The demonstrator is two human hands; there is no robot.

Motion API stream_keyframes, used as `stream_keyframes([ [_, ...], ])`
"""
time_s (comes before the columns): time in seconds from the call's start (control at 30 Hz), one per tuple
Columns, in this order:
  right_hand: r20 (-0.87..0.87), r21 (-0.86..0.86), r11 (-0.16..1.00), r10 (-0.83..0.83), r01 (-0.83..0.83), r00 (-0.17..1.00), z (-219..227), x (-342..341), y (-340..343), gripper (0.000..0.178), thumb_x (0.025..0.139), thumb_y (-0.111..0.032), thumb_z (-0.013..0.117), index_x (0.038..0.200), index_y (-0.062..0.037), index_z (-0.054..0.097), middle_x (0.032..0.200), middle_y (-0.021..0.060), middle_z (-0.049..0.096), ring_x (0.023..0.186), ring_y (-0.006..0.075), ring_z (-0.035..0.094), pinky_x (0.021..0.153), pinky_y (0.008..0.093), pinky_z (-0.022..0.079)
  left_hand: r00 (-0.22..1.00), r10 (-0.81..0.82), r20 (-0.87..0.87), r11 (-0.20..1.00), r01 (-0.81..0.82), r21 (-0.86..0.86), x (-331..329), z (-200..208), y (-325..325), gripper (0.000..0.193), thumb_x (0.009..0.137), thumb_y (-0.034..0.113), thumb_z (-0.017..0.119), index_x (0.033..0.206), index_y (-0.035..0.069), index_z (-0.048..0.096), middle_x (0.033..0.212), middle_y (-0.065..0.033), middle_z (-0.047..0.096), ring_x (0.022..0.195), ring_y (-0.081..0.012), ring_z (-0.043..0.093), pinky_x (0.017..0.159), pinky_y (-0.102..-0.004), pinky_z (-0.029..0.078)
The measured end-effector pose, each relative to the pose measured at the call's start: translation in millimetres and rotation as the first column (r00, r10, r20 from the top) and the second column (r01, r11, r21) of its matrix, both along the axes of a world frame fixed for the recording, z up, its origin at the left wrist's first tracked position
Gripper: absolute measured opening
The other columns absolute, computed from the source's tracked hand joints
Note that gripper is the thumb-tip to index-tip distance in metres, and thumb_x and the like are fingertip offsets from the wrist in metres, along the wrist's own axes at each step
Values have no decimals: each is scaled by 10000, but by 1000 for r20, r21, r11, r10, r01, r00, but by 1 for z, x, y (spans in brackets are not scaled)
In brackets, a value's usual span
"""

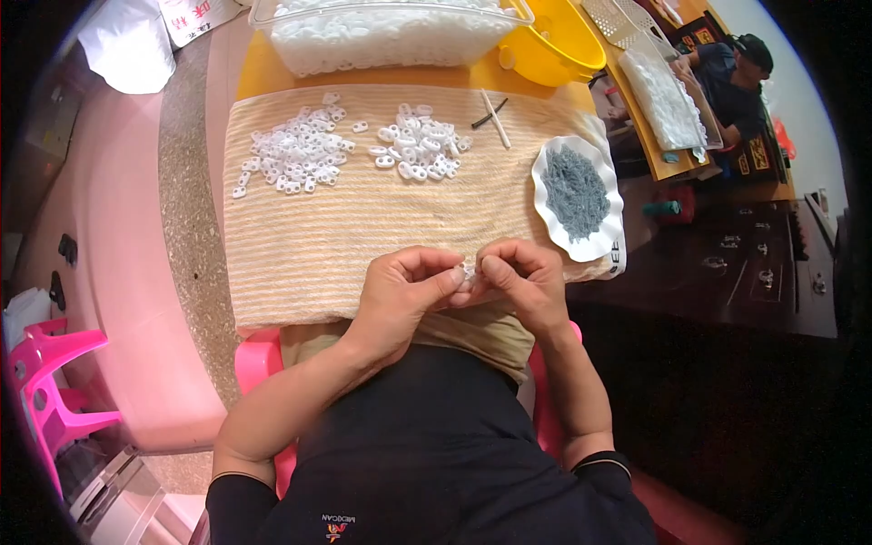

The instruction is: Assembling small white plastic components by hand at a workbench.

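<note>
My left hand and my right hand meet at the near edge of the striped towel. Between their pinched fingertips is a small white plastic piece, mostly covered by the fingers. Beyond them lie two piles of small white plastic pieces. Those in the left pile look angular with holes; the right pile holds rounded oval ones. A white scalloped dish, right of my right hand, holds a heap of fine grey bits too small to make out.
A white stick crosses a thin black one near the towel's far side. Behind stand a clear bin full of white pieces and a yellow basin. At far right, a person sits by another filled tray. A pink stool is at left.
</note>
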State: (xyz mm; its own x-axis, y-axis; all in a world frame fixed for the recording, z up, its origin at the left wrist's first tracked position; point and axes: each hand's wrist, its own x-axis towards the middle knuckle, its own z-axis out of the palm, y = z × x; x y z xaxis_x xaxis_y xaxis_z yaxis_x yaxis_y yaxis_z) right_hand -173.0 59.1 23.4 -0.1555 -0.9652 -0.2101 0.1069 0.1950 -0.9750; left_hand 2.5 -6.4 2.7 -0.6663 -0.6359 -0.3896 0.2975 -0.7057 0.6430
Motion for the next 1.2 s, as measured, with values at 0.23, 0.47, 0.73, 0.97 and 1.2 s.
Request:
stream_keyframes([
  [0.23,-566,-153,980,15,-123,824,-8,-4,-65,139,870,-39,622,994,13,655,766,42,635,654,90,574,585,229,454,997,80,-21,996,-79,45,8,11,-10,170,871,58,654,1030,4,626,868,-72,665,761,-141,655,720,-261,563],
  [0.47,-895,-248,936,-123,-248,430,-20,10,-107,152,816,-105,648,950,-36,667,792,143,620,703,305,617,615,382,479,986,153,-71,988,-151,33,9,12,-15,151,878,33,640,1017,-26,634,864,-77,664,763,-124,651,717,-251,568],
  [0.73,-911,-193,945,-73,-263,406,-22,12,-111,131,797,-118,668,893,-30,654,793,139,612,696,316,613,609,389,483,984,157,-89,987,-153,50,11,12,-17,148,873,37,647,1006,-28,639,859,-77,663,756,-126,650,721,-258,569],
  [0.97,-865,-128,971,-10,-202,502,-20,16,-112,195,804,-250,666,911,-87,666,882,130,626,785,340,628,683,432,500,983,167,-82,985,-162,59,11,14,-16,152,869,43,656,1001,-30,636,849,-78,663,734,-130,650,713,-258,565],
  [1.2,-891,-171,973,-86,-153,446,-26,29,-117,205,793,-278,683,850,-80,680,856,121,633,764,332,637,656,424,508,982,172,-78,984,-169,51,10,15,-15,154,872,43,650,1005,-33,634,851,-83,665,730,-132,651,712,-256,565],
])
